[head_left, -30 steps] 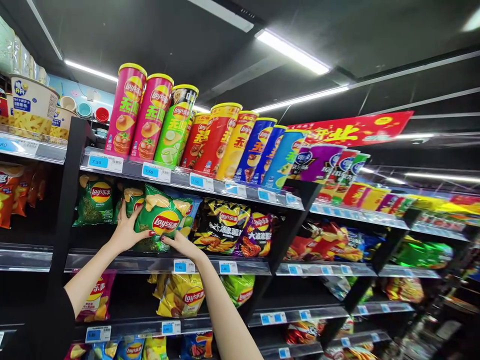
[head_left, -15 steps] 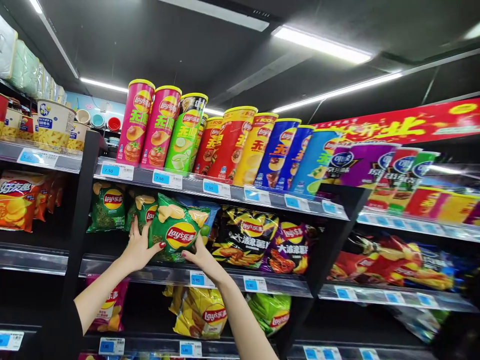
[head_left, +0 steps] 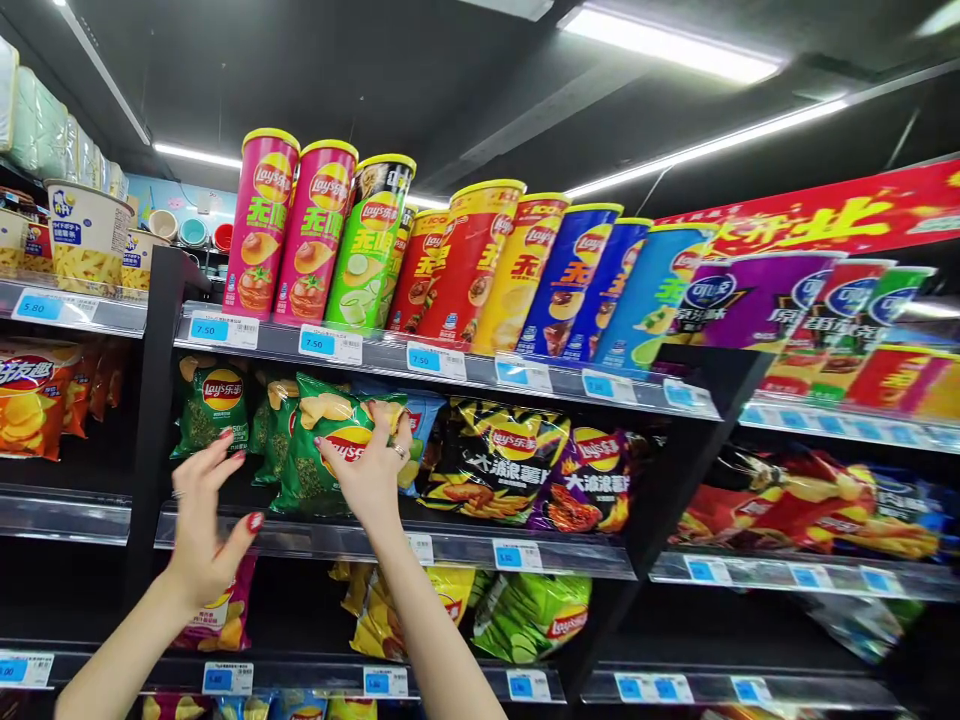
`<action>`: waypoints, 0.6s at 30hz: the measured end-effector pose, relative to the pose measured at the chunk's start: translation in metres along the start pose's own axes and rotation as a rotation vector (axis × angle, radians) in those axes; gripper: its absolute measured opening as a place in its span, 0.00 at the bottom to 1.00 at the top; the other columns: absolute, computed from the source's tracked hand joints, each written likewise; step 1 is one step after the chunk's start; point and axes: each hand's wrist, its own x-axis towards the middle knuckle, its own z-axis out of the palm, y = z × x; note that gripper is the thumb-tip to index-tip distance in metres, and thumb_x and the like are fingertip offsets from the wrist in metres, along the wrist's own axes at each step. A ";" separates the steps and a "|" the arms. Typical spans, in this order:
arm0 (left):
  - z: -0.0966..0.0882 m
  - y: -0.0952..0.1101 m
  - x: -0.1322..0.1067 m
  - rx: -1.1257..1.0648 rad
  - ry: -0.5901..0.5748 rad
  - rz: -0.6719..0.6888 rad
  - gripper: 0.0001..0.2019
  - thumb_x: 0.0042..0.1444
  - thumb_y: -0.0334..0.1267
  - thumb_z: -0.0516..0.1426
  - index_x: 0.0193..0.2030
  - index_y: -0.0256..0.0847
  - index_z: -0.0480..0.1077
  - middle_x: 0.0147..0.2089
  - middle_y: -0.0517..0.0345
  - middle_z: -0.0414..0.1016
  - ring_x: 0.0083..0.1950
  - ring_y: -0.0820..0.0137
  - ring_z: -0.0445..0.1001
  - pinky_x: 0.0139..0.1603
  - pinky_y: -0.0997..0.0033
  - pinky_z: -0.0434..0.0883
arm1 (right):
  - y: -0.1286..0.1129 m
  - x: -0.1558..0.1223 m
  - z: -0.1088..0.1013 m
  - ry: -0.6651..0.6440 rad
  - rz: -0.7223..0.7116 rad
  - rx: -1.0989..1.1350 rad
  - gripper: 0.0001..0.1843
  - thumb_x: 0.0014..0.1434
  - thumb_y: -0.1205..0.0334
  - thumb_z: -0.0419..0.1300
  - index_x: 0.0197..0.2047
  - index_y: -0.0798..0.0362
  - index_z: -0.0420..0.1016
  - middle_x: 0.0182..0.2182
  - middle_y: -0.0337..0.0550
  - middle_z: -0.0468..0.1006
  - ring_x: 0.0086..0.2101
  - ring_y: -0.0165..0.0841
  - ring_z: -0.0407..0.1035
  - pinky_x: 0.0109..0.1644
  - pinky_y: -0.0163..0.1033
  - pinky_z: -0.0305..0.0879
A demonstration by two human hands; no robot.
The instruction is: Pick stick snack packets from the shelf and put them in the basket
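Observation:
A green Lay's chip bag (head_left: 309,452) stands on the middle shelf (head_left: 315,538) of a black snack rack. My right hand (head_left: 368,470) lies flat against the front of this bag, fingers stretched up over its logo, a ring on one finger. My left hand (head_left: 204,522) hovers in front of the shelf, a little left of and below the bag, fingers apart and holding nothing. Another green Lay's bag (head_left: 214,405) stands further left on the same shelf.
Tall chip cans (head_left: 315,235) in pink, green, red, yellow and blue line the top shelf above blue price tags (head_left: 330,343). Dark and purple chip bags (head_left: 525,465) sit right of my hand. Yellow and green bags (head_left: 525,615) lie on the lower shelf. Cup snacks (head_left: 86,235) stand at far left.
My left hand has let go of the green bag and drawn back down and left. My right hand has moved from the bag's lower edge up onto its front.

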 end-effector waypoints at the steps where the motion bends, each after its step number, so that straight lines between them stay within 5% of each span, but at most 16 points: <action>1: -0.014 -0.006 -0.003 -0.024 0.175 0.046 0.19 0.53 0.41 0.54 0.53 0.48 0.60 0.56 0.51 0.61 0.59 0.56 0.59 0.58 0.49 0.58 | 0.000 0.001 0.001 -0.015 -0.011 0.008 0.42 0.46 0.43 0.61 0.59 0.54 0.54 0.60 0.60 0.45 0.61 0.52 0.38 0.59 0.58 0.44; 4: -0.050 -0.040 -0.001 -0.163 0.684 -0.045 0.18 0.45 0.40 0.59 0.43 0.46 0.62 0.50 0.56 0.60 0.53 0.60 0.65 0.53 0.54 0.66 | 0.000 0.003 0.002 -0.055 -0.042 0.001 0.41 0.46 0.44 0.61 0.58 0.54 0.56 0.57 0.60 0.53 0.61 0.51 0.39 0.59 0.57 0.45; 6: -0.071 -0.071 0.009 -0.219 0.790 -0.250 0.15 0.47 0.42 0.56 0.42 0.46 0.61 0.50 0.58 0.61 0.54 0.65 0.63 0.52 0.61 0.66 | 0.000 0.004 0.000 -0.063 -0.039 0.003 0.43 0.45 0.42 0.61 0.59 0.55 0.55 0.57 0.61 0.53 0.61 0.53 0.37 0.59 0.57 0.45; 8: -0.087 -0.103 0.025 -0.233 0.702 -0.381 0.11 0.51 0.42 0.50 0.42 0.45 0.61 0.46 0.58 0.65 0.43 0.70 0.68 0.46 0.62 0.69 | -0.001 0.004 -0.004 -0.050 -0.010 0.026 0.47 0.44 0.40 0.61 0.61 0.56 0.51 0.60 0.64 0.46 0.62 0.54 0.34 0.59 0.58 0.44; 12: -0.097 -0.150 0.059 -0.215 0.278 -0.628 0.09 0.48 0.41 0.56 0.35 0.39 0.66 0.33 0.60 0.71 0.32 0.70 0.71 0.34 0.63 0.72 | 0.000 0.005 -0.009 -0.020 0.049 0.089 0.51 0.45 0.38 0.59 0.64 0.54 0.44 0.63 0.62 0.35 0.62 0.55 0.31 0.60 0.60 0.40; 18: -0.056 -0.170 0.087 -0.169 -0.192 -0.645 0.09 0.55 0.39 0.56 0.41 0.36 0.69 0.42 0.55 0.72 0.42 0.67 0.72 0.43 0.59 0.70 | -0.007 -0.012 -0.024 0.072 -0.019 0.104 0.46 0.50 0.38 0.53 0.62 0.62 0.48 0.60 0.65 0.44 0.61 0.52 0.37 0.61 0.59 0.39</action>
